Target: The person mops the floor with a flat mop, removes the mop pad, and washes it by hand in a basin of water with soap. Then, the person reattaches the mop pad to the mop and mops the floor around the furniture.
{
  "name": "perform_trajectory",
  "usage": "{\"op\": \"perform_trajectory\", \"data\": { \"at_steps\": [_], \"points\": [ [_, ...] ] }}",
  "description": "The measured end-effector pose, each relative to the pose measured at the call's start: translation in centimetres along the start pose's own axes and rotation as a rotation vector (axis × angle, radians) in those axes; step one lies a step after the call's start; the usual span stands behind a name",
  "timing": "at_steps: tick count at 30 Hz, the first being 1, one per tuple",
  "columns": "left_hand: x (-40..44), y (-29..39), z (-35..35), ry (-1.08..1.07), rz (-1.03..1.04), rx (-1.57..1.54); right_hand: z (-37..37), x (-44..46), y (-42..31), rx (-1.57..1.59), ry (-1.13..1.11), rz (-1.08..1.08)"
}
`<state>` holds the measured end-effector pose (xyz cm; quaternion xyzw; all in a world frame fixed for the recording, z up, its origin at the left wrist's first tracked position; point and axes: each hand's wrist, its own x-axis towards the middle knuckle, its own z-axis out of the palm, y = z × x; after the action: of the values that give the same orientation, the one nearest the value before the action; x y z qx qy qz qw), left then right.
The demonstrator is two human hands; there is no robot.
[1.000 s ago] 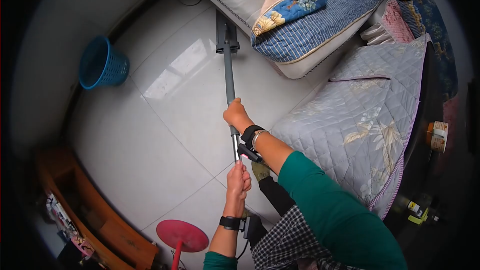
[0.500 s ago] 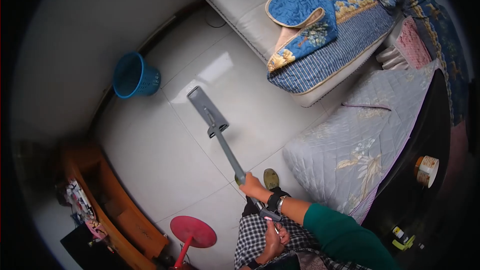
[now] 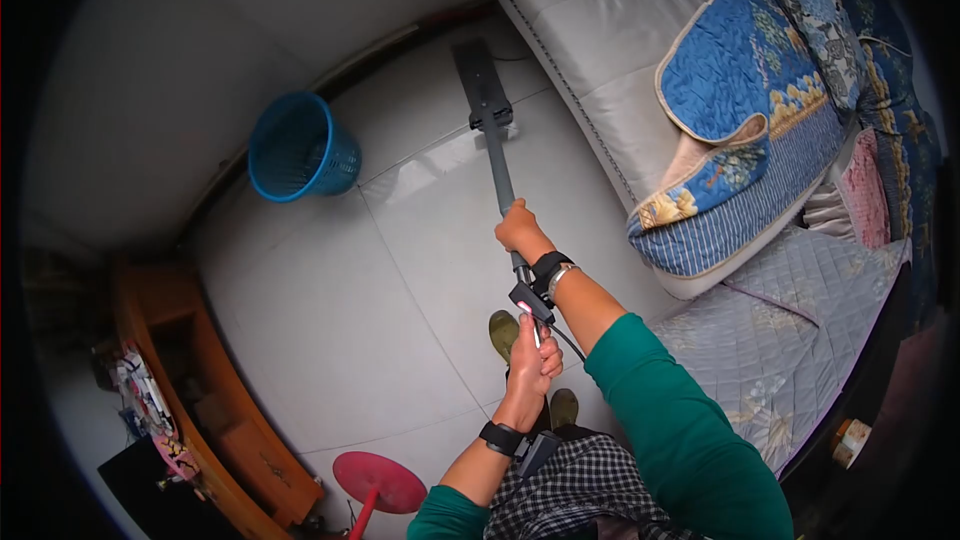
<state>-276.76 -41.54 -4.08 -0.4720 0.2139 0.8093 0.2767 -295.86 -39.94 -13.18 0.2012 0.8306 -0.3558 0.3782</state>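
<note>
Obs.: flat mop (image 3: 497,165) extends fwd of the person, its grey mop head (image 3: 480,80) nr the far wall (image 3: 320,0), btwn blue basket (image 3: 346,162) on the L and grey padded couch (image 3: 590,25) on the R. Full contact w/ the tiled floor (image 3: 330,340) can't be confirmed.

R hand (image 3: 522,229): fingers wrapped round the pole, partway along. L hand (image 3: 532,360): fingers curled round the near end, thumb laid along it. Grip pressure: can't tell.

Risks (insp. judgement):
1. Mop head sits nr the couch side; a small wrist turn could jam or knock it there, b/c the long pole magnifies any swing.
2. Dark cord (image 3: 514,59) just beside mop head; poss. snag, cause: sideways sweep.
3. Basket looks light; a L swing could tip it.
4. Thin cable (image 3: 571,341) loops loose nr both wrists; could catch on pole or fingers if hands cross.
5. Floor is glossy; shoes (image 3: 503,333) could slip if wet. Wetness not verifiable.
6. Red stool (image 3: 382,480) stands nr L sleeve (image 3: 447,513); elbow moved outward could bump it.
</note>
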Motion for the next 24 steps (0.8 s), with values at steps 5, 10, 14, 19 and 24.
{"op": "perform_trajectory", "data": {
  "at_steps": [5, 10, 14, 19, 24],
  "points": [
    [1.5, 3.0, -1.1, -0.02, -0.011, -0.124, 1.7, 0.9, -3.9, -0.125, -0.032, -0.086],
    [-4.8, -7.6, 4.8, -0.109, -0.117, -0.33, -1.3, -6.1, 3.3, -0.442, -0.225, -0.207],
    [-11.6, -8.8, 9.0, -0.136, -0.356, -0.356, -6.1, -12.1, 5.0, -0.265, -0.361, -0.071],
    [-6.8, -3.7, 8.0, -0.028, -0.314, -0.105, -7.7, -5.8, 3.1, -0.068, -0.138, 0.003],
    [1.9, 5.7, 9.6, -0.056, -0.158, -0.053, -8.2, 5.2, -5.6, 0.027, -0.084, -0.024]
  ]
}}
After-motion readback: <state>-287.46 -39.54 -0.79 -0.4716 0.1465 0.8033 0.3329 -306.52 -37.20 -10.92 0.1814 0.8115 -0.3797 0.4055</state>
